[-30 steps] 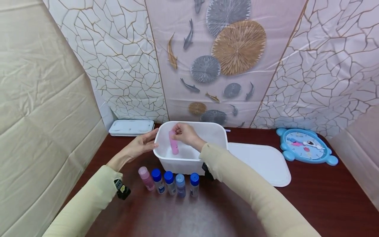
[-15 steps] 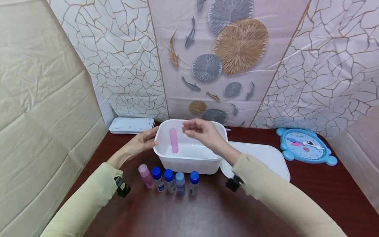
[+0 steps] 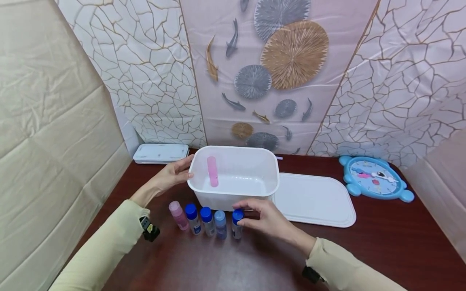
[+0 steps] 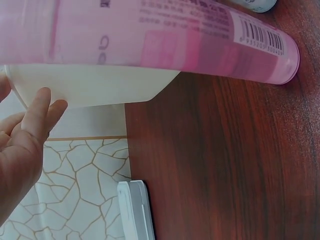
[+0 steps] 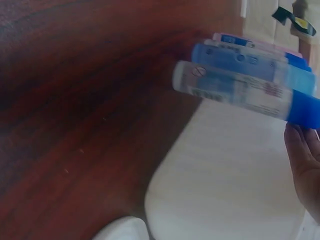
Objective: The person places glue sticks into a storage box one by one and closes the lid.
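Note:
At the left end of the white plastic box, my left hand rests fairly straight fingers against the outer wall and rim. A pink bottle leans upright inside the box. My right hand has its fingers and thumb round the blue cap of the rightmost clear bottle, which stands on the table. To its left stand a light blue bottle, two clear bottles with dark blue caps and a pink bottle. In the left wrist view this pink bottle looms close.
A white lid lies right of the box, partly behind it. Farther right is a blue toy-like clock. A flat white case lies at the back left, near the patterned wall covering.
My right hand let go of the pink bottle inside the box, rose out and came forward to the rightmost blue-capped bottle. My left hand has stayed at the box's left end.

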`<state>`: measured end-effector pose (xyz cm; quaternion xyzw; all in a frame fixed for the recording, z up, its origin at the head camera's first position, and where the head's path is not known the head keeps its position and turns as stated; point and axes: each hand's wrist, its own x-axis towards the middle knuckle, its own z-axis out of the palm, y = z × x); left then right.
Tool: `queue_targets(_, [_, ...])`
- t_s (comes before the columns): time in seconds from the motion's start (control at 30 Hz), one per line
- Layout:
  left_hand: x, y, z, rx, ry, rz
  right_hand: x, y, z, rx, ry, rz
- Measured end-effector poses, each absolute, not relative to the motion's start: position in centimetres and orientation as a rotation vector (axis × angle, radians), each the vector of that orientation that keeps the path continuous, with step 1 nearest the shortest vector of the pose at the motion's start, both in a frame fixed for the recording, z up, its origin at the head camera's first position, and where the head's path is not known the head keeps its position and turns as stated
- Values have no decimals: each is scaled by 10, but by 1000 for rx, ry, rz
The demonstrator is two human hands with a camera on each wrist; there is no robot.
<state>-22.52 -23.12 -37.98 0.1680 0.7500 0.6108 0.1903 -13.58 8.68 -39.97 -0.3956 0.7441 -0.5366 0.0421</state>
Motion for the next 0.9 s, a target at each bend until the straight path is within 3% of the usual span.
queue_targets(0.3, [-225,-231,-381,471,2126,1703,-135,90,-397,-1161,2353,-1584])
queue_targets(0.7, [-227,-232,-379,481,2114,1722,-166,106,-285,-898,2374,-1809])
queue_targets(0.9, [-225,-232,-380,459,2110,1719,-196,79,-282,-797,2410,-1966])
